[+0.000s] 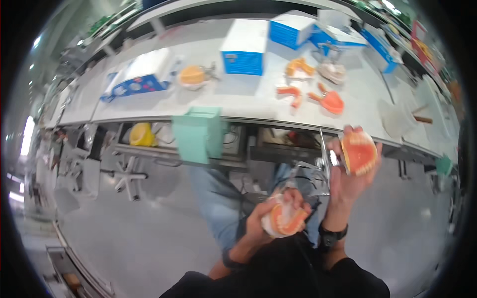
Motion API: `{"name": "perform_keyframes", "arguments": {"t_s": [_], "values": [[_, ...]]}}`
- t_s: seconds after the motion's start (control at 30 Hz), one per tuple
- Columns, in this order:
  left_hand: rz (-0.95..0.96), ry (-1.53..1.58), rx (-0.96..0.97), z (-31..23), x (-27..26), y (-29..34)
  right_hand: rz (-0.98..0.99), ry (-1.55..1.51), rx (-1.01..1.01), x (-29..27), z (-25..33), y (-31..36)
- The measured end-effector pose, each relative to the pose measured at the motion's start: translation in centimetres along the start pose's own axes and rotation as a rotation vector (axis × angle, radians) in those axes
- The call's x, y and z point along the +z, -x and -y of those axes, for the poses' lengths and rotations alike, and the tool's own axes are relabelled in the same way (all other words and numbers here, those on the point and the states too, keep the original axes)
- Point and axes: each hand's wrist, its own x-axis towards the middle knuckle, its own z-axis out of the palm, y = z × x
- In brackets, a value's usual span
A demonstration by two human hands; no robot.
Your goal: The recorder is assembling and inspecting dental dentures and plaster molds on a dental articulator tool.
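Note:
My left hand (259, 218) is closed around a white plaster cast with a horseshoe-shaped pink denture (288, 223) on it, held low in front of my body. Farther right and higher, my right hand (348, 186) grips a second cast. Its pink denture (360, 153) has a broad palate and a row of pale teeth, and its toothed side faces up. Between the two hands are the thin metal arms of a dental articulator (325, 169). Whether they join both casts cannot be made out. My fingers partly hide both casts.
On the white bench (238, 102) stand blue-and-white boxes (243, 49), a mounted cast (192, 77), another articulator (332, 69), and pink and orange wax pieces (330, 102). A white cup (400, 119) stands at right. A green bin (198, 134) hangs at the bench's front edge, beside open drawers.

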Motion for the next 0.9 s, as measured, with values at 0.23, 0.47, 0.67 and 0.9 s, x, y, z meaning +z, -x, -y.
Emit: {"name": "perform_keyframes", "arguments": {"t_s": [0.23, 0.47, 0.67, 0.9], "values": [[-0.156, -0.249, 0.339, -3.3, 0.8, -2.5, -0.358, 0.009, -0.237, -3.2, 3.0, -7.2], [-0.273, -0.448, 0.465, -6.8, 4.1, -8.6, -0.375, 0.519, -0.221, -11.1, 2.8, -13.7], [-0.497, -0.461, 0.667, -8.8, 3.7, -12.9, -0.337, 1.038, -0.243, -11.3, 1.6, -12.7], [-0.44, -0.719, 0.767, -12.2, -0.6, -16.8, -0.361, 1.295, -0.334, -9.6, 1.3, -11.7]]}}
